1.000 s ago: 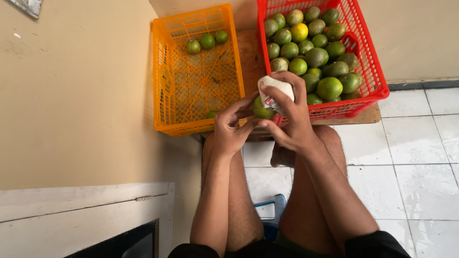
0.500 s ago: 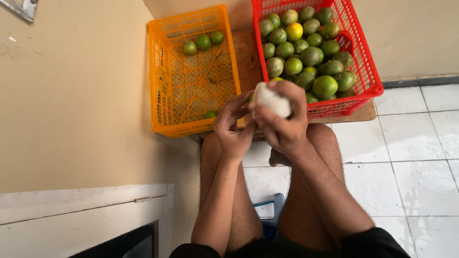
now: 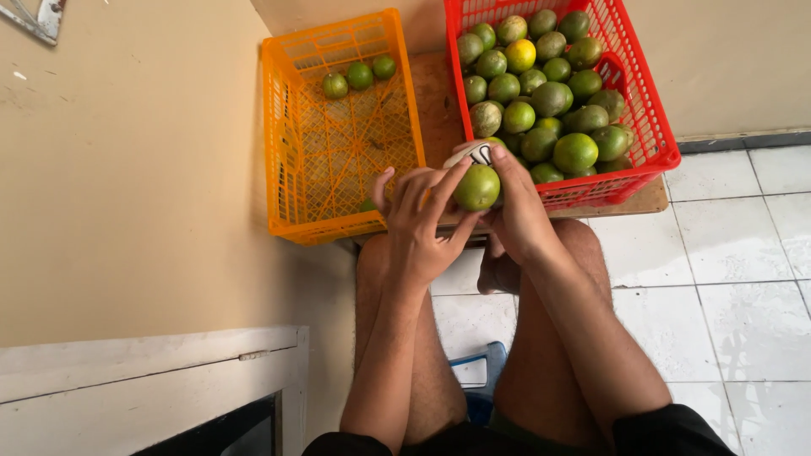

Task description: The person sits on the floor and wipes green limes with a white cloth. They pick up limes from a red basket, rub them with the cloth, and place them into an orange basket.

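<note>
Grip: my left hand (image 3: 418, 224) has its fingers curled onto the near side of a green citrus fruit (image 3: 477, 187); my right hand (image 3: 517, 207) closes against the fruit's far side, its fingers also pinning a small white cloth (image 3: 471, 154) at the top edge of the fruit. Both hands are shut on it; none of it hangs free.

Location of held fruit: raised above my knees, just in front of the near rim of the red crate (image 3: 655, 135), between the two crates.

Item, red crate: plastic, latticed, on the right, heaped with green citrus fruits (image 3: 549, 97); one yellow fruit (image 3: 520, 55) lies near the back.

Item, orange crate (image 3: 283, 127): plastic, latticed, on the left, against the beige wall (image 3: 127, 169). Three green fruits (image 3: 360, 75) lie at its far end; another shows partly at the near edge, behind my left fingers.

Item, wooden board (image 3: 646, 198): under both crates, its corner showing at the right.

Floor: white tiles (image 3: 743, 236). I cannot tell what the blue object (image 3: 486, 371) between my legs is.
</note>
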